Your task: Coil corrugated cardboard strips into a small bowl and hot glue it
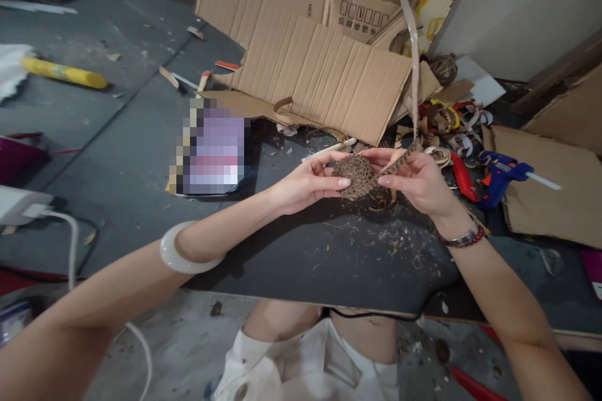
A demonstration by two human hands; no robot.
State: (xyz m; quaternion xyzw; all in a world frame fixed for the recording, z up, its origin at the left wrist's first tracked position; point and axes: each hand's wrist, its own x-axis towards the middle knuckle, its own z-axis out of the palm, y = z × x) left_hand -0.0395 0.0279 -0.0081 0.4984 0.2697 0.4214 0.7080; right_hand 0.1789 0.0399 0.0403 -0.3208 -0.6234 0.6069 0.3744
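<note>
Cardboard coil (353, 174), one flat round spiral of wound ribbed strip, is being held just above the dark table (141, 156), between the person's two hands near the middle of the view. The left hand (308, 187) is clamping it, with the thumb pressing on the near face and the fingers curling over the top edge. The right hand (421, 183) is pinching the one loose strip (414, 75) between thumb and forefinger right where it leaves the coil, while its other fingers are lying loosely apart. From that pinch the strip is rising nearly straight up in front of the cardboard behind it.

One white bangle (184, 258) is sitting on the left wrist, and one dark beaded bracelet (463, 238) is wrapping the right wrist.

Behind the hands, one large ribbed cardboard sheet (320, 69) is leaning over the table, with more box pieces piling up behind it; their number is hard to tell. One blue glue gun (498, 177) is lying to the right of the right hand, resting partly on another flat cardboard sheet (550, 200). A heap of curled strip offcuts (451, 122) is lying beyond the right hand, too tangled to count. One yellow tube (66, 72) is lying far off at the left, and one white cable (73, 244) is running down the left edge.
</note>
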